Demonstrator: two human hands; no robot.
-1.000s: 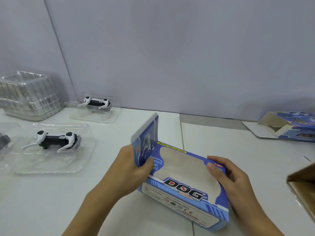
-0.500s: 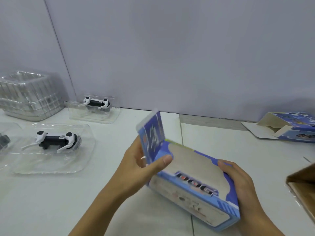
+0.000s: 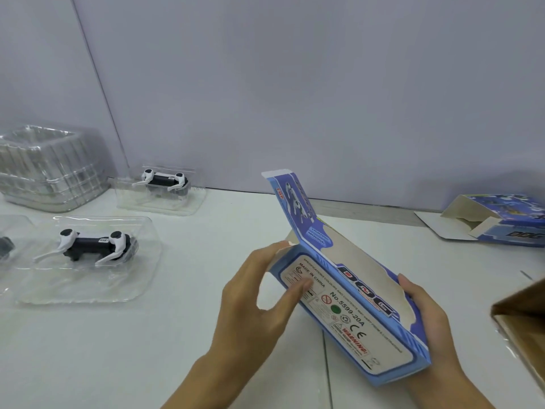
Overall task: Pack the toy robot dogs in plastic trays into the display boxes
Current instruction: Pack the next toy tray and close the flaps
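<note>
White tabletop (image 3: 182, 335), carrying all items. Stack of clear ribbed plastic trays (image 3: 50, 166) at far left, against the wall. Blue windowed cardboard display box (image 3: 354, 308) printed "DOG", tilted above the tabletop at centre, end flap (image 3: 292, 199) raised, interior apparently empty. Second blue display box (image 3: 501, 222), flaps open, lying at far right. Brown cardboard carton (image 3: 522, 326), partly in view at right edge. Black-and-white toy robot dog in a clear plastic tray (image 3: 91, 246), near left, well apart from the held box; a second such dog in its tray (image 3: 165, 184) farther back, near the wall.

Left hand (image 3: 259, 299) at the open end of the box, thumb pressed on the printed panel, fingers curled behind. Right hand (image 3: 424, 308) clasping the closed end.

Likely risks: thin cardboard buckling or window edge creasing under a tight two-handed squeeze; raised flap folding back across the opening and blocking tray entry; tray rim catching on the mouth if inserted askew; dog slipping from its shallow tray when lifted.
</note>
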